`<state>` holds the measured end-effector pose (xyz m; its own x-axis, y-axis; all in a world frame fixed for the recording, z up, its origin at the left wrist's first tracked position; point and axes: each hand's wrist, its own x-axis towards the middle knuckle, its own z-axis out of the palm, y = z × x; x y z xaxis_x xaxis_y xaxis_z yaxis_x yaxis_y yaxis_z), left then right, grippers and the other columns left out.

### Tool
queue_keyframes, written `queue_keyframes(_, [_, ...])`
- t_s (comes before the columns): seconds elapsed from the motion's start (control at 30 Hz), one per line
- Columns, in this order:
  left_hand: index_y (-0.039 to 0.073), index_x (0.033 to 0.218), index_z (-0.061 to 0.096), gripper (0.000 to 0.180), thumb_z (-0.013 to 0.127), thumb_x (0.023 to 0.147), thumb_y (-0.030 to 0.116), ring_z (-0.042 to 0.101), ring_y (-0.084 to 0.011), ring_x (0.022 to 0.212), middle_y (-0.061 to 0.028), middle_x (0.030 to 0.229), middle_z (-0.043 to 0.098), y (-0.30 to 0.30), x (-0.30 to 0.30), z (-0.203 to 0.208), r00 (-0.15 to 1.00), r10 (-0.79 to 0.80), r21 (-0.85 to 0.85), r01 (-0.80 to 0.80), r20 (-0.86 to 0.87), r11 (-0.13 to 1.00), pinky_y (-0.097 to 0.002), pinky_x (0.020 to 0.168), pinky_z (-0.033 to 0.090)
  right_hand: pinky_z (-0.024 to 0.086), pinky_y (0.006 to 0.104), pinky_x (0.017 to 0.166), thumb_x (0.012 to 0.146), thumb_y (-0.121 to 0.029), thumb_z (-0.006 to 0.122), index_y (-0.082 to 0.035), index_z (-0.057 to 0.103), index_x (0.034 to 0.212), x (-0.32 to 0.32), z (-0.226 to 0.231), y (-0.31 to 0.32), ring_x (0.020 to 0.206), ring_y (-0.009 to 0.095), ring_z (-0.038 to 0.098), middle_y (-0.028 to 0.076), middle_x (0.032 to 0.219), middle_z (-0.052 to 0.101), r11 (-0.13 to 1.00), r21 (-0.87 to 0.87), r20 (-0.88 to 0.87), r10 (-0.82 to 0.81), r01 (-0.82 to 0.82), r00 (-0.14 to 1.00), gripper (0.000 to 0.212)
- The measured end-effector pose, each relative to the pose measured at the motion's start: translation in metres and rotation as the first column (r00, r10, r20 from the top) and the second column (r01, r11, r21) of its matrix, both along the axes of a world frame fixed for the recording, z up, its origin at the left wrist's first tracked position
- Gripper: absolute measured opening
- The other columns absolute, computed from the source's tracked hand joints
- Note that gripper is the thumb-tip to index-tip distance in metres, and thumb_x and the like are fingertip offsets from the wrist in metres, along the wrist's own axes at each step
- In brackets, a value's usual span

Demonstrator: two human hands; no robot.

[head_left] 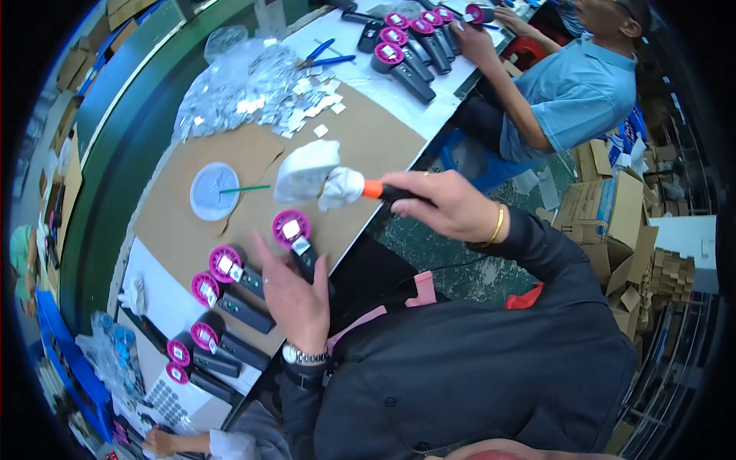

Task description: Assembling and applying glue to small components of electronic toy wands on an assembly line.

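Workshop desk (pixel 157 268), brown cardboard sheet (pixel 372 126) laid on it. Your right hand (pixel 452 207) grips the white-wrapped mallet (pixel 341 188), head over the sheet. Your left hand (pixel 297 303), fingers spread, is at the pink-headed fan (pixel 305 259), which lies by the sheet's near edge; can't tell if it's touching. Looks like the tapping step, on the fan's white square (pixel 290 229). Next move, I'd judge: line up the mallet, brace the fan, keep left fingers clear.

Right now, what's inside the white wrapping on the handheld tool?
The white wrapping hides its contents; only the orange-and-black handle shows, emerging, held in the right hand.
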<state>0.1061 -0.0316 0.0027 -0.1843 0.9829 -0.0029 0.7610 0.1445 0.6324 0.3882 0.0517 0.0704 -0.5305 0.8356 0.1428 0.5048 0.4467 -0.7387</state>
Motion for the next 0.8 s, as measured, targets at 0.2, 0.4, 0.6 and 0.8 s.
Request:
queue_keyframes(0.2, [-0.004,0.172,0.026,0.097,0.082,0.095,0.011,0.067,-0.0405,0.105,-0.0216,0.117,0.071,0.017,-0.003,-0.013,0.997,-0.066,0.22,0.076,-0.051,0.973,-0.0501,0.089,0.053,0.056,0.0379,0.077,0.104,-0.005,0.074,-0.003,0.065,0.153,0.016,-0.002,-0.004,0.084,0.029,0.072,0.018,0.101,0.075,0.997,0.072,0.088,0.012,-0.018,0.996,0.05])
queue_keyframes(0.4, [-0.004,0.171,0.03,0.094,0.082,0.094,0.008,0.066,-0.0397,0.104,-0.0208,0.117,0.071,0.014,-0.005,-0.014,0.996,-0.079,0.238,0.066,0.042,0.969,-0.0495,0.09,0.053,0.05,0.0371,0.069,0.101,0.002,0.073,-0.006,0.063,0.159,0.013,0.002,-0.003,0.071,0.025,0.059,0.014,0.086,0.066,0.995,0.067,0.146,0.065,-0.076,0.987,0.059])
queue_keyframes(0.6, [-0.003,0.171,0.03,0.095,0.083,0.093,0.008,0.066,-0.0386,0.103,-0.0199,0.117,0.071,0.014,-0.001,-0.021,0.996,-0.08,0.252,0.067,0.044,0.965,-0.0488,0.09,0.053,0.046,0.0373,0.064,0.099,0.007,0.073,-0.009,0.065,0.157,0.008,0.009,-0.004,0.066,0.023,0.053,0.01,0.077,0.055,0.979,0.157,0.214,0.095,-0.13,0.972,0.061])
queue_keyframes(0.8, [-0.002,0.173,0.027,0.1,0.083,0.09,0.003,0.067,-0.0386,0.106,-0.0195,0.118,0.072,0.016,0.003,-0.024,0.995,-0.1,0.272,0.089,0.028,0.958,-0.0492,0.091,0.055,0.045,0.0372,0.062,0.098,0.006,0.074,-0.01,0.067,0.156,0.006,0.009,-0.004,0.064,0.022,0.052,0.01,0.077,0.054,0.979,0.164,0.23,0.079,-0.118,0.97,0.06])
